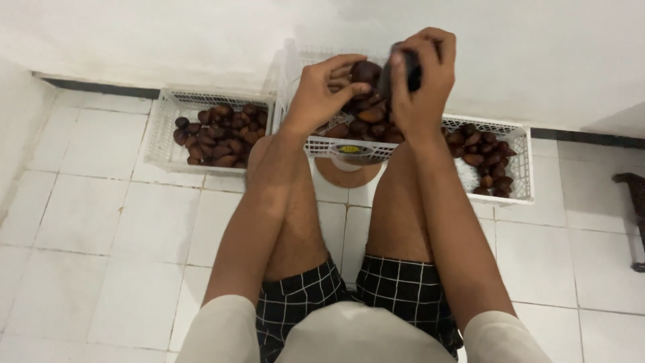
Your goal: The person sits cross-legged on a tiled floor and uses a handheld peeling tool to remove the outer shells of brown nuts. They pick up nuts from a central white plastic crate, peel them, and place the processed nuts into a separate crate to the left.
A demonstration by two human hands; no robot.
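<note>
I sit on a tiled floor with three white slatted baskets before me. My left hand (pixel 322 91) grips a dark brown scaly fruit (pixel 366 70) above the middle basket (pixel 316 144). My right hand (pixel 423 77) closes on a dark object, perhaps a brush (pixel 411 70), pressed against that fruit. The middle basket holds several more brown fruits (pixel 366 124), and it rests on a round wooden stand (pixel 349 173) between my knees.
A left basket (pixel 161 134) holds several brown fruits (pixel 222 134). A right basket (pixel 521 165) holds more fruits (pixel 484 158). White wall runs behind them. A dark object (pixel 635 202) sits at the right edge. My bare legs and checked shorts (pixel 356 296) fill the foreground.
</note>
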